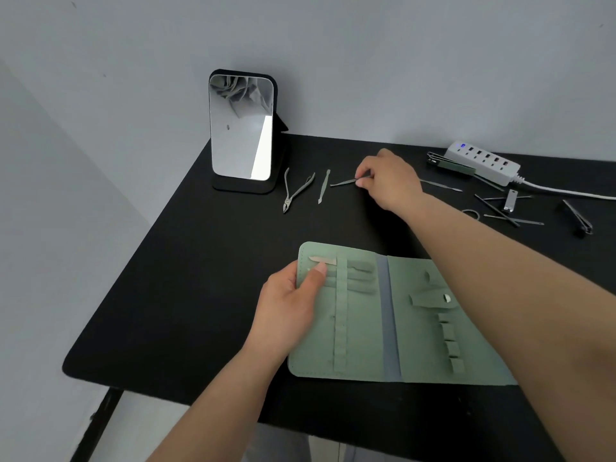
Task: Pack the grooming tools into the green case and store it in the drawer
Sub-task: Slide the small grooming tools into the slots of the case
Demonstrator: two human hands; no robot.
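Head view looks down on a matte black table (200, 295) where the green case (366, 328) lies opened flat near the front edge, a soft, stitched wallet with a grey spine strip and rows of elastic loops. One pale metal blade (323, 260) sits in the top loop of its left panel; a few green-handled tools (361, 278) are tucked in just below it. On the right panel a snap strap (430, 301) lies across, and the panel's far right is hidden under the right forearm.

The left hand (293, 305) grips the case's left edge, thumb pressing on top of the panel. The right hand (386, 178) reaches toward the back edge and pinches the end of a thin metal pick (343, 182) that lies on the table.

Left of the pick lie a slim green-handled pusher (324, 186) and steel cuticle nippers (295, 193), beside a standing rounded mirror (241, 128) on a black base. Toward the back right corner, a white power strip (483, 163) with a blue light has a clipper (448, 165) against it. More thin tools (500, 211) lie scattered there, crossed and too small to tell apart.
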